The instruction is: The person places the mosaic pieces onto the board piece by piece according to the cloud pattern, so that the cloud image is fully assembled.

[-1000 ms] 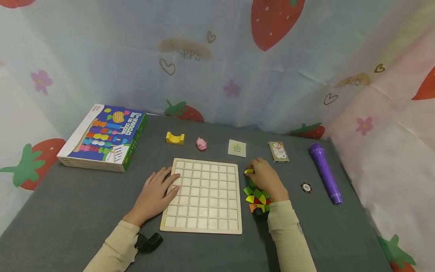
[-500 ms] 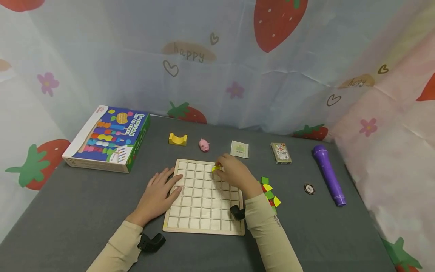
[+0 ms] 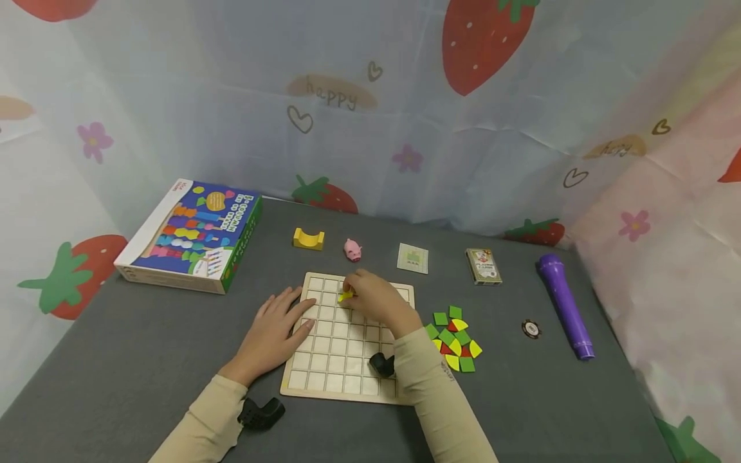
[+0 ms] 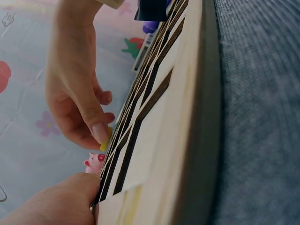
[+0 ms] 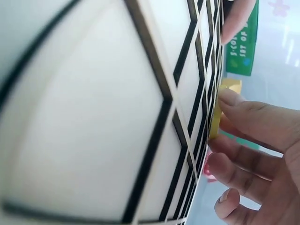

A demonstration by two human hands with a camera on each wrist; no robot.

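A pale wooden grid board (image 3: 327, 364) lies on the grey table. Over its upper part, my right hand (image 3: 376, 301) pinches a small yellow tile (image 3: 345, 296) between thumb and fingers. In the right wrist view the yellow tile (image 5: 216, 117) is close to the grid; whether it touches cannot be told. My left hand (image 3: 272, 335) rests with spread fingers on the board's left edge. Right of the board lie several loose green tiles (image 3: 455, 312), yellow tiles (image 3: 475, 348) and red tiles (image 3: 445, 349), partly behind the right forearm.
Behind the board stand a yellow arched block (image 3: 309, 240), a pink pig figure (image 3: 352, 250) and a printed card (image 3: 413, 258). A toy box (image 3: 193, 235) sits back left. To the right are a playing-card box (image 3: 484, 266), a round chip (image 3: 530, 329) and a purple microphone-shaped stick (image 3: 566, 305).
My right hand has gone from the tile pile leftward across the board, carrying the yellow tile. The left hand has stayed on the board's edge. The head view has shifted slightly.
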